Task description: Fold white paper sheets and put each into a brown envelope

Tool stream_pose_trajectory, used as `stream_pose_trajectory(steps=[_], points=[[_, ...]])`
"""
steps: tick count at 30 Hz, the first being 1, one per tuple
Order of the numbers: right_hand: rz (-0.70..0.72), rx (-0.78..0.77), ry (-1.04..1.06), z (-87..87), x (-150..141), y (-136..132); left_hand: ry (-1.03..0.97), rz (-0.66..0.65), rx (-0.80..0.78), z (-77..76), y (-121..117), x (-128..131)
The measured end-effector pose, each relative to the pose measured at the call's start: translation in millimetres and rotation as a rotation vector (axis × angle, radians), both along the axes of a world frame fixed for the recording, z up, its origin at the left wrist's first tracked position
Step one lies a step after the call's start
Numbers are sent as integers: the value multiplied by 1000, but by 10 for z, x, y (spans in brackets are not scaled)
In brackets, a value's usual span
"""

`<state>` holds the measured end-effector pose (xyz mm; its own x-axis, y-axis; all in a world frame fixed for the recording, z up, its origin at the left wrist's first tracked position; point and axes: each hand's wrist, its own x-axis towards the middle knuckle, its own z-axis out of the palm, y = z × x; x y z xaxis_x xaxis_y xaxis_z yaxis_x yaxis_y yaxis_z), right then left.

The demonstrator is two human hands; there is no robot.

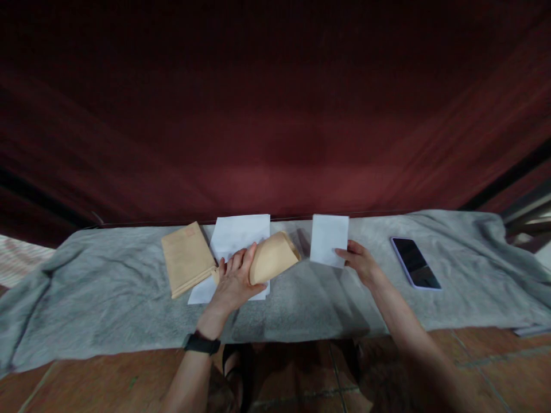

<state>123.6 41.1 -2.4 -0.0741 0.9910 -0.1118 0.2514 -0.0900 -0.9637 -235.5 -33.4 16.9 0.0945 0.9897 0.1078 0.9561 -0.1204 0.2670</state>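
My left hand (236, 278) grips a tan paper envelope (273, 259) by its left end, thumb below and fingers above. The envelope bows, and its right end gapes toward the other hand. In my right hand (359, 261) is a folded white paper (329, 238), pinched at its lower right corner and held upright, apart from the envelope. Loose white sheets (241, 229) lie under my left hand and the envelope. To their left rests a stack of tan envelopes (187, 255), its lower right corner close to my left fingers.
A grey cloth (297, 312) covers the long, narrow surface, wrinkled at both ends. On its right side lies a phone (415, 263) with a dark screen and purple case. A dark red panel (275, 143) rises behind. Tiled floor (107, 384) shows at the front.
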Motion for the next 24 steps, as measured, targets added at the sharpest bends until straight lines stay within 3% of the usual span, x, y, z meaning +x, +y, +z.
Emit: stream_pose_trajectory(steps=[5, 11, 18, 24], points=[[-283, -39, 540, 68, -322, -107, 13, -62, 21, -31, -2, 163], [-284, -47, 559, 11, -619, -180, 37, -102, 99, -99, 16, 271], [-298, -71, 522, -79, -628, -147, 53, -65, 138, -54, 20, 300], [-295, -54, 536, -73, -622, -139, 57, -162, 101, -83, 4, 314]])
